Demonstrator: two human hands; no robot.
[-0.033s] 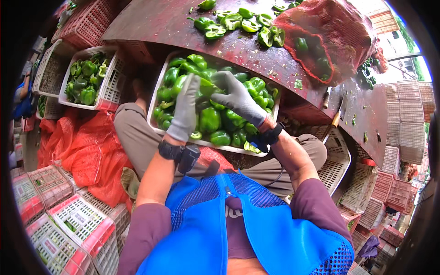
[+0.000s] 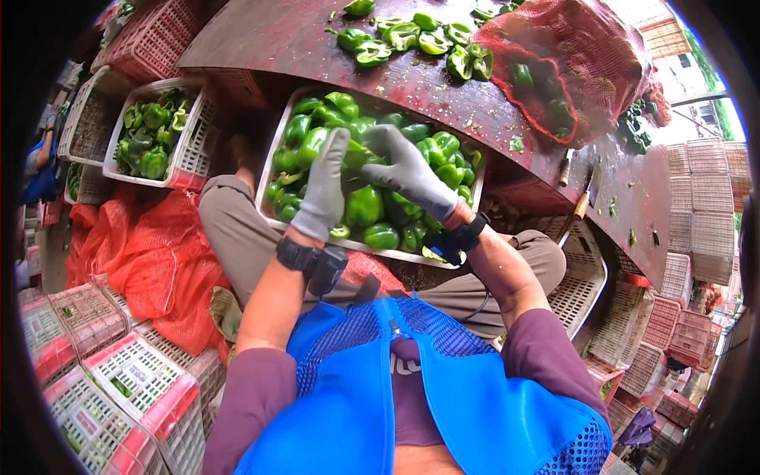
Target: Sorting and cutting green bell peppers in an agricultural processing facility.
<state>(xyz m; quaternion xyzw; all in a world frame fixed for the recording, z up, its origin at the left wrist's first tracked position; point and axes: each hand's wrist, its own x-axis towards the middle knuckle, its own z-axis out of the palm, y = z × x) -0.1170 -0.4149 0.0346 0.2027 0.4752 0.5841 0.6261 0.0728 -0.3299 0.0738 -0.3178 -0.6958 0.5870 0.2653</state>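
A green bell pepper (image 2: 359,154) is between my two gloved hands, above a white crate (image 2: 279,134) full of whole green peppers (image 2: 364,207). My left hand (image 2: 325,190) meets the pepper from the left with its back toward me; its thumb is mostly hidden. From the right, my right hand (image 2: 408,170) curls its fingers and thumb around the pepper's other side. Beyond the crate, halved peppers (image 2: 402,36) lie on a reddish-brown table (image 2: 301,47). A red mesh bag (image 2: 570,63) with peppers inside rests there too.
Two wooden-handled knives, one with a yellowish handle (image 2: 582,206), lie at the table's right edge. A crate of peppers (image 2: 190,162) stands at left, above red mesh sacks (image 2: 158,269). Stacked crates (image 2: 146,376) sit lower left; more crates (image 2: 704,206) line the right.
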